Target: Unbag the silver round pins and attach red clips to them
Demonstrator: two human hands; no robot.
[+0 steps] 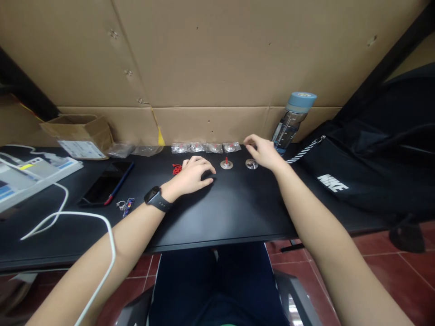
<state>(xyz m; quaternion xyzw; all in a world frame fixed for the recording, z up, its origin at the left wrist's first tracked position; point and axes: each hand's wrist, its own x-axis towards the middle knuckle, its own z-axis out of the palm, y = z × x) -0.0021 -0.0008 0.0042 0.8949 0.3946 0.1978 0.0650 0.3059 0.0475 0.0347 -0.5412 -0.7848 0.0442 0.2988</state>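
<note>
My left hand [197,175] rests on the black table, fingers loosely bent and thumb apart, with nothing visible in it. A small bundle of red cord [176,169] lies just left of its knuckles, partly covered. To the right of this hand, a round silvery metal disc [226,165] with a red piece standing at its centre sits on the tabletop. Over a second shiny disc [252,165] hovers my right hand [263,151], its fingers curved and apart from the thumb. I see nothing between them. Behind the discs, several clear plastic packets [206,148] with red bits form a row.
A blue-lidded bottle [294,120] and a black bag [340,181] stand at the right. On the left are a cardboard box [79,136], a dark tablet-like device [108,183], a keyring [127,206], a power strip [37,176] and a white cable [84,214]. A cardboard wall [217,68] closes the back.
</note>
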